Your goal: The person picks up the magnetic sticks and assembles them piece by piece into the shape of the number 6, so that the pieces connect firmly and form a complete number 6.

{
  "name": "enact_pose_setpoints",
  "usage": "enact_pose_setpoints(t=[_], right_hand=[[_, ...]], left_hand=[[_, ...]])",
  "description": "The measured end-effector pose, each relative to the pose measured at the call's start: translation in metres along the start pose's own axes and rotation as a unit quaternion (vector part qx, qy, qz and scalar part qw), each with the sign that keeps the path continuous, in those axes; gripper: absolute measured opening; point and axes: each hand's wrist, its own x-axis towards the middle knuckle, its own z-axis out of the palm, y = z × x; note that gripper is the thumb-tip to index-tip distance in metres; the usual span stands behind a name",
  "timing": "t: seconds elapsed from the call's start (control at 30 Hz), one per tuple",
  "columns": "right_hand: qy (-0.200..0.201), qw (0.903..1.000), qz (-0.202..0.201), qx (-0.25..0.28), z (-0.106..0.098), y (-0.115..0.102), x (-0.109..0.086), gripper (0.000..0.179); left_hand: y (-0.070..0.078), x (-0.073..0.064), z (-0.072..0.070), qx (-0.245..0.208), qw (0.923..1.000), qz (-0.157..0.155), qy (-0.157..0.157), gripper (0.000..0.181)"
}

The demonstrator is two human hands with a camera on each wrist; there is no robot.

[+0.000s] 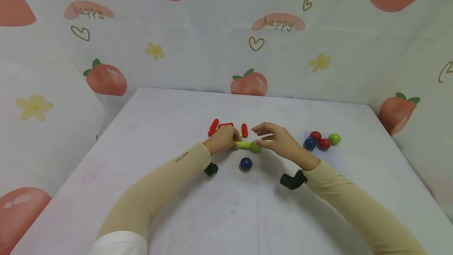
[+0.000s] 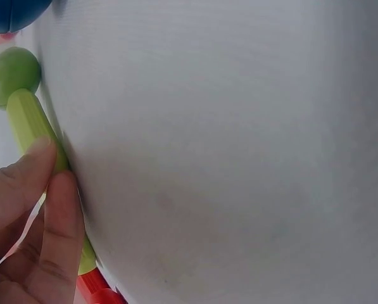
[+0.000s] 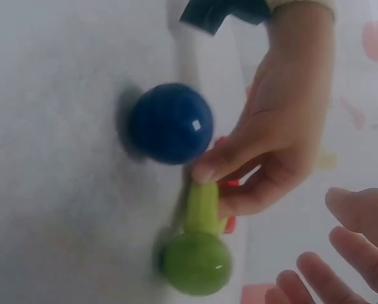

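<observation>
My left hand (image 1: 223,138) pinches a yellow-green ridged stick (image 1: 243,145) between thumb and fingers, low over the table. At the stick's end sits a green ball (image 2: 12,77), in line with it; stick and ball meet in both wrist views. Just right of that ball is my right hand (image 1: 279,140), its fingers loosely extended and holding nothing. In the right wrist view its fingers (image 3: 356,221) stand apart from the green ball. Nearer to me lies a dark blue ball (image 1: 245,163). A red stick (image 1: 244,130) lies beyond the yellow-green one.
More red sticks (image 1: 214,124) lie just beyond my left hand. To the right is a group of balls: two red (image 1: 324,144), one blue (image 1: 310,144) and one green (image 1: 334,139). A patterned cloth (image 1: 198,66) hangs behind the white table (image 1: 226,215).
</observation>
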Motion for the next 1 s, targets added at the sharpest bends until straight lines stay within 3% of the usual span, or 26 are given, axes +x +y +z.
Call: enact_pose_setpoints(t=[0.2,0.47,1.0], right_hand=[[-0.002,0.9995,0.031,-0.010,0.006,0.019,0.005,0.043],[-0.033,0.9947,0.096,0.015,0.014,0.039,0.008,0.046],[-0.038,0.9925,0.116,0.009,0.023,0.040,0.012,0.040]], left_hand=[[0.000,0.000,0.000,0.000,1.0000,-0.005,-0.004,0.016],[0.001,0.000,0.000,-0.004,1.0000,-0.003,-0.002,0.016],[-0.001,0.000,0.000,0.000,1.0000,0.002,0.001,0.017]])
